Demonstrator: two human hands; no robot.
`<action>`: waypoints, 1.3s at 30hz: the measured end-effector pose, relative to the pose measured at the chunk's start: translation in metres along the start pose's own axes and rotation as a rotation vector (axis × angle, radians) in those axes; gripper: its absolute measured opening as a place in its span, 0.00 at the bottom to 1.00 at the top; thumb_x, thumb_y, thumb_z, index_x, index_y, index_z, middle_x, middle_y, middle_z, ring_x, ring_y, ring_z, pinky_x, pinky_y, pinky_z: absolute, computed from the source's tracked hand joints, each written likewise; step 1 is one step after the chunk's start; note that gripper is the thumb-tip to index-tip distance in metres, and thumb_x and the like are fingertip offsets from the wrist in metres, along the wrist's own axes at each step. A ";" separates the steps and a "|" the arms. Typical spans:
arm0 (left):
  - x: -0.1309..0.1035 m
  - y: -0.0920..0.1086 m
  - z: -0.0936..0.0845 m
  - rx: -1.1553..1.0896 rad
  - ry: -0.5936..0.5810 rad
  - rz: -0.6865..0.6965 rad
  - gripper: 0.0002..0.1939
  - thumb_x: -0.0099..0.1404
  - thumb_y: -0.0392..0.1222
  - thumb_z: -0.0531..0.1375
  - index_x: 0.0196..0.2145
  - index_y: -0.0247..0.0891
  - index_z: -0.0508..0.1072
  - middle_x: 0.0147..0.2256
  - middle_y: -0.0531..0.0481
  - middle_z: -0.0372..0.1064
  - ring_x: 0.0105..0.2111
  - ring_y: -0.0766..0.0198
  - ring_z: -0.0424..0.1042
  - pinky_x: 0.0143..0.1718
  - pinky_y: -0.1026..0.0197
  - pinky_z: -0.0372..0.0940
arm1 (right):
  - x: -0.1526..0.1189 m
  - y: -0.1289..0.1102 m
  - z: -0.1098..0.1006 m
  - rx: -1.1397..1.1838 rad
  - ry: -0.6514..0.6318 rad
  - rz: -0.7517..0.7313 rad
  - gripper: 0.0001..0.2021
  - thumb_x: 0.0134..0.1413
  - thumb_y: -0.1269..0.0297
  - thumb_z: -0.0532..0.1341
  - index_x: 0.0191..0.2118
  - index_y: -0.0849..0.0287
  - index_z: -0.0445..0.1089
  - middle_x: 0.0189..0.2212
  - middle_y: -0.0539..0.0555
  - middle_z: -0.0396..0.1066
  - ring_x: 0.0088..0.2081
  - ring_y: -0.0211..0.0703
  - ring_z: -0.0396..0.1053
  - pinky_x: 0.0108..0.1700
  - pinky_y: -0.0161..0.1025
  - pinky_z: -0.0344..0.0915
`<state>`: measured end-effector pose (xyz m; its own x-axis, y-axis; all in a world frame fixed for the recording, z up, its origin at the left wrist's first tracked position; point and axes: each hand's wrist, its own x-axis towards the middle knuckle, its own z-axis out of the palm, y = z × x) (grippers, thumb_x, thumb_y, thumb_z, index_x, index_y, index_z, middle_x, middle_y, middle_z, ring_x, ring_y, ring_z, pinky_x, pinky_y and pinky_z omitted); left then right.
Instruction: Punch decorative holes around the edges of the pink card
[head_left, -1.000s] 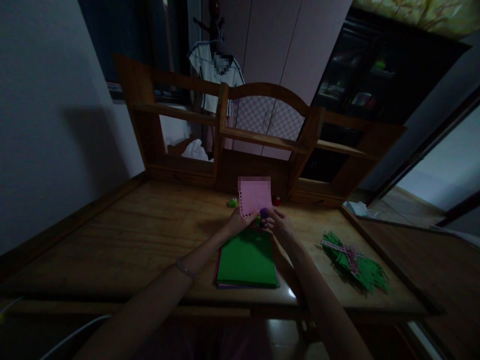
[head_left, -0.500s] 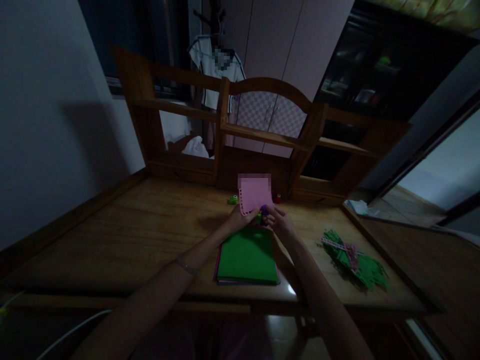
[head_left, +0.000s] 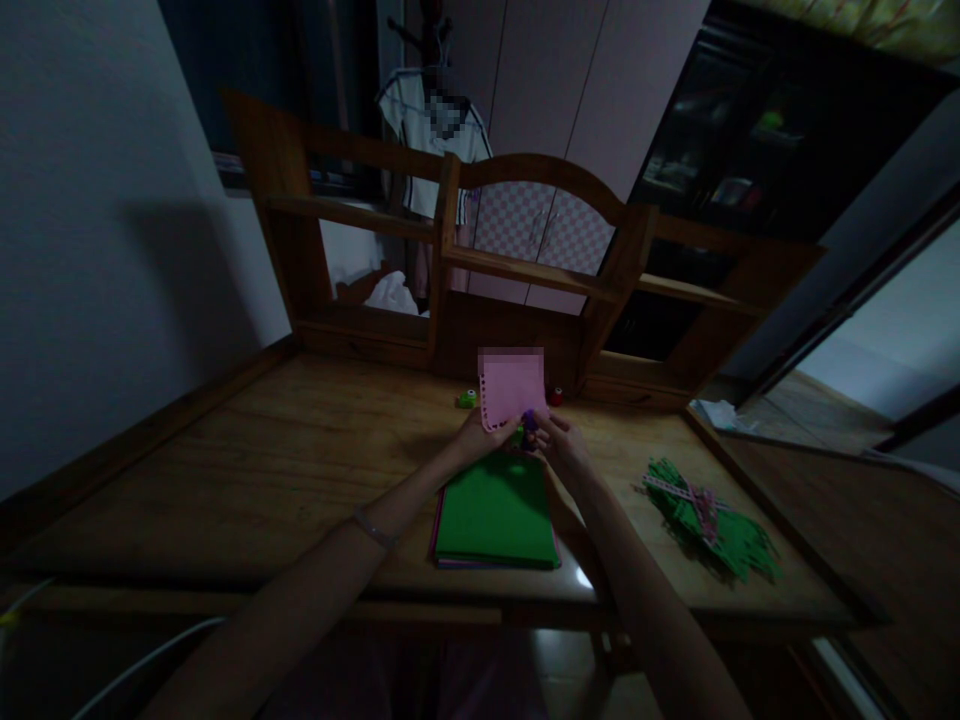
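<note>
My left hand [head_left: 480, 437] pinches the lower left part of a pink sheet of paper [head_left: 514, 388], held up over the desk. Small punched holes run down the sheet's left edge and along part of its bottom edge. At the sheet's lower right corner, my right hand [head_left: 562, 440] is closed on a small purple and green paper punch [head_left: 529, 420]. Fingers partly cover the punch, so its jaws are hidden. Below both hands lies a stack of coloured paper [head_left: 495, 515], green on top.
A small green object [head_left: 468, 399] and a small red one [head_left: 556, 397] stand behind the hands. To the right lies a pile of green paper cuttings [head_left: 712, 525] with pink strips on it. A wooden shelf [head_left: 525, 265] lines the desk's back edge.
The pink sheet and the hands have shifted very slightly to the right. Both hands keep the same hold.
</note>
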<state>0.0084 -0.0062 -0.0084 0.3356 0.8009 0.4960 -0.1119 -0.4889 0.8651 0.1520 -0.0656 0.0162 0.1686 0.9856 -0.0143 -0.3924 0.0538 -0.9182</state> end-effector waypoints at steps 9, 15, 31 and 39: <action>0.001 -0.003 0.000 0.012 -0.022 0.004 0.14 0.59 0.41 0.60 0.42 0.33 0.71 0.43 0.41 0.73 0.41 0.59 0.74 0.45 0.57 0.69 | -0.001 0.000 -0.001 -0.028 -0.022 -0.022 0.14 0.38 0.60 0.71 0.32 0.60 0.73 0.29 0.51 0.73 0.22 0.32 0.66 0.25 0.31 0.63; -0.002 0.001 0.000 0.049 -0.061 0.014 0.15 0.59 0.41 0.59 0.44 0.33 0.71 0.44 0.42 0.73 0.43 0.58 0.73 0.47 0.56 0.68 | -0.001 0.003 -0.002 -0.134 0.012 -0.100 0.13 0.37 0.56 0.70 0.29 0.59 0.72 0.21 0.48 0.69 0.17 0.31 0.59 0.20 0.32 0.55; -0.003 0.007 0.000 0.096 -0.071 0.003 0.16 0.64 0.46 0.54 0.44 0.36 0.73 0.46 0.44 0.72 0.47 0.58 0.71 0.51 0.55 0.65 | -0.003 0.004 0.003 -0.145 0.036 -0.098 0.16 0.35 0.54 0.70 0.31 0.58 0.72 0.25 0.50 0.71 0.19 0.32 0.62 0.21 0.33 0.58; 0.000 0.003 -0.002 0.196 -0.005 0.017 0.17 0.65 0.47 0.53 0.43 0.35 0.74 0.44 0.44 0.73 0.45 0.58 0.72 0.49 0.56 0.65 | -0.004 0.001 0.006 -0.092 0.028 -0.041 0.16 0.37 0.57 0.71 0.33 0.58 0.72 0.25 0.49 0.72 0.21 0.32 0.65 0.21 0.30 0.60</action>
<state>0.0061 -0.0070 -0.0061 0.3397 0.7905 0.5096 0.0662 -0.5606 0.8254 0.1455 -0.0688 0.0177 0.2082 0.9780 0.0142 -0.3000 0.0777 -0.9508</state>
